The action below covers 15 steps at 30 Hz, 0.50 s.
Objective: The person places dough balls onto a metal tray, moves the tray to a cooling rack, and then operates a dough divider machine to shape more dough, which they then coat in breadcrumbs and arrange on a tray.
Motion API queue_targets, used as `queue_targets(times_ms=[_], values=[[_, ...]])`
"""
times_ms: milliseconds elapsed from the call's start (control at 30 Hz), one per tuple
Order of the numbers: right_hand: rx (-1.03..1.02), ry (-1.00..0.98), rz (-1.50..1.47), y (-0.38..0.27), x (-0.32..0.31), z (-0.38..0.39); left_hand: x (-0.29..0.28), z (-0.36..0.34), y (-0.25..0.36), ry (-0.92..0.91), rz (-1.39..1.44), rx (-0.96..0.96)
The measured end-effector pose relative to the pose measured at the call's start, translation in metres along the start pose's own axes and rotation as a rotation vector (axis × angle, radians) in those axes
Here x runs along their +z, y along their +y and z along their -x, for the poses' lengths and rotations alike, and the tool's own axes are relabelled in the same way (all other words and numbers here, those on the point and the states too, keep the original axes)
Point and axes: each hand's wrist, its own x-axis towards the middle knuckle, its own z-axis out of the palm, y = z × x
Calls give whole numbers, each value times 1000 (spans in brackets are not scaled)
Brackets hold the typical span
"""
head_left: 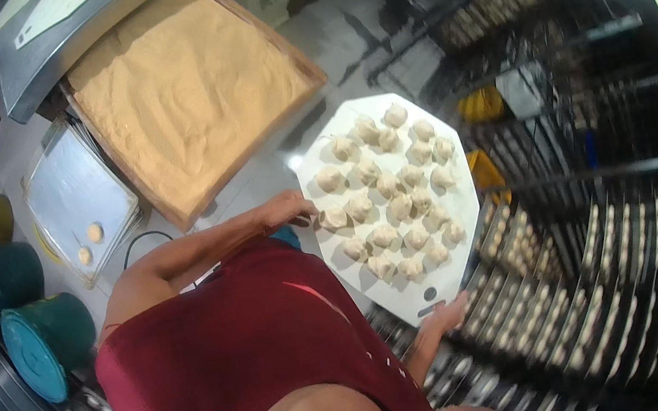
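A white board [406,301] with cut corners and a handle slot carries several pale, pinched lumps of dough [388,185]. My left hand [288,209] closes on the board's left edge, its fingertips close beside one lump. At the near right end, by the slot, my right hand [449,315] grips the same board; part of its fingers is hidden under it. The board is held out in front of my dark red top, over the floor.
To the left, a wooden tray [189,81] of tan crumbs lies below a metal table edge [93,45]. Flat metal sheets [77,189] with two dough pieces lie beside it, near lidded buckets [30,339]. Racks of filled trays [535,310] stand close on the right.
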Motion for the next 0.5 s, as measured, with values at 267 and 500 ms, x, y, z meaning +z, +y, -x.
queue_targets(times_ms=[267, 500], values=[[146, -21, -211, 0, 25, -21, 24, 1, -27, 131, -25, 151], [24, -189, -192, 23, 41, -78, 49, 4, -86, 275, 42, 296]])
